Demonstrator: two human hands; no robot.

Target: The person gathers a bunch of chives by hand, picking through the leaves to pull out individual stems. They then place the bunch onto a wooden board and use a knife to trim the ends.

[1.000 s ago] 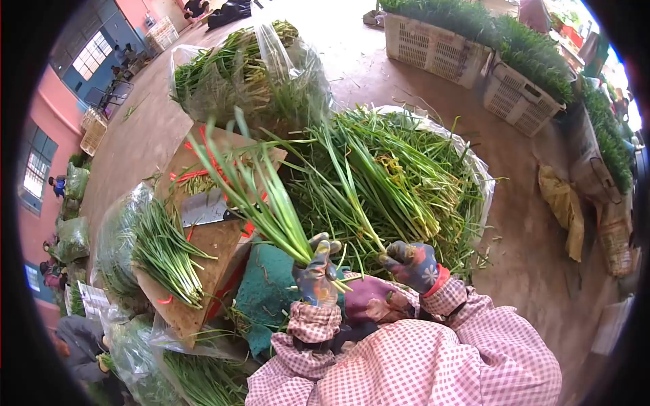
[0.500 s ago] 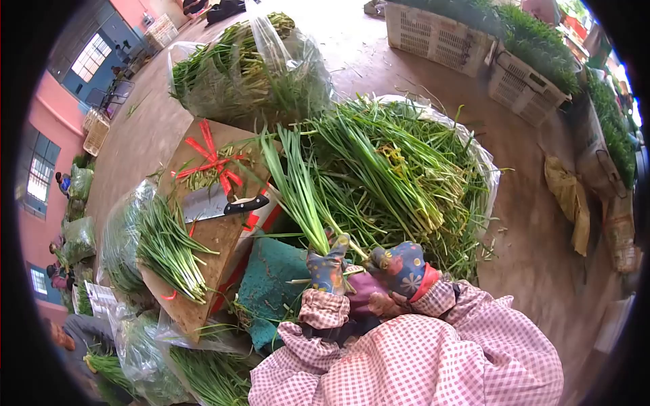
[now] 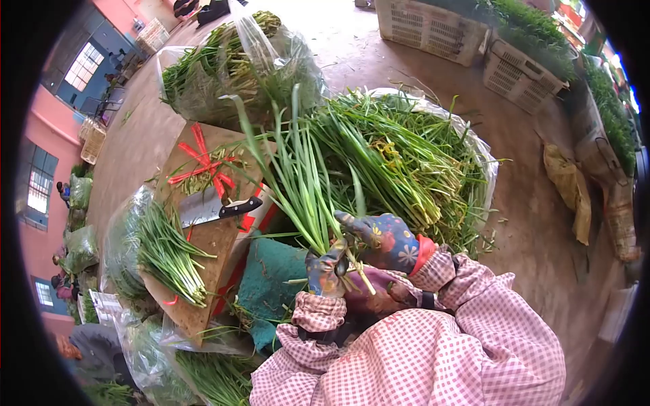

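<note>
My left hand [image 3: 327, 269], in a patterned glove, is closed round the lower part of a bunch of long green leafy stalks [image 3: 306, 196]. Their leaves fan upward, and pale ends stick out below the fist. My right hand [image 3: 384, 238], gloved alike, is just to the right with its fingers curled against the bunch. A blurred leaf rises above it, but what those fingers grip is hidden. Beyond both hands lies a large heap of similar greens [image 3: 399, 172] on clear plastic sheeting. Teal cloth [image 3: 271, 271] is left of my left hand.
A cleaver [image 3: 215, 208] with a black handle, red strips [image 3: 203, 159] and a sorted bunch [image 3: 172, 254] lie on a wooden board [image 3: 166, 284]. A plastic bag of greens [image 3: 240, 74] stands behind. White crates [image 3: 433, 30] line the back right. People sit at the far left.
My right hand has moved up and left, against the bunch. The leaves in my left hand now spread wider, and more pale stalk ends show beneath it. The view has shifted slightly.
</note>
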